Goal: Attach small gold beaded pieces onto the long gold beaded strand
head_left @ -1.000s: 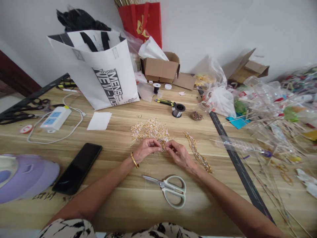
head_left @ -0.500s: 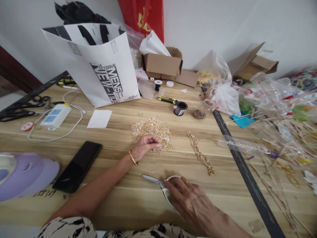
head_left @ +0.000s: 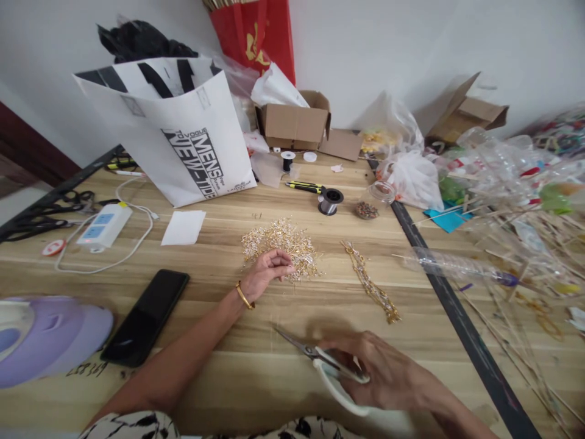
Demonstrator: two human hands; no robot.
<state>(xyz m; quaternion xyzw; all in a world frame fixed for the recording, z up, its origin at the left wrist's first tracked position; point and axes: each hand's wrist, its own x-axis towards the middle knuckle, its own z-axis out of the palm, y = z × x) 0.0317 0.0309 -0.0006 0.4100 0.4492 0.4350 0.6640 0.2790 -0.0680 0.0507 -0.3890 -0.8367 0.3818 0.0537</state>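
Note:
My left hand point(head_left: 267, 272) pinches at the near edge of a pile of small gold and clear beaded pieces point(head_left: 283, 238). Thumb and forefinger are pressed together; what lies between them is too small to make out. A gold bangle point(head_left: 245, 296) circles that wrist. In my right hand point(head_left: 381, 372) is a pair of scissors point(head_left: 315, 352) with white handles, raised a little off the table, blades pointing to the upper left. My fingers are at the handle loops. Right of the pile lies a bundle of beaded strands point(head_left: 368, 281).
Behind the pile stand a wire spool point(head_left: 329, 201), yellow-black cutters point(head_left: 304, 186) and a small dish of beads point(head_left: 367, 210). A phone point(head_left: 145, 317) and a power strip point(head_left: 105, 227) lie left. A white bag point(head_left: 183, 140) stands behind. Sticks and plastic bottles point(head_left: 493, 164) crowd the right.
My right hand has lifted the scissors from the table and turned them, fingers now at the handles. The left hand stays pinched by the pile. The view has shifted slightly.

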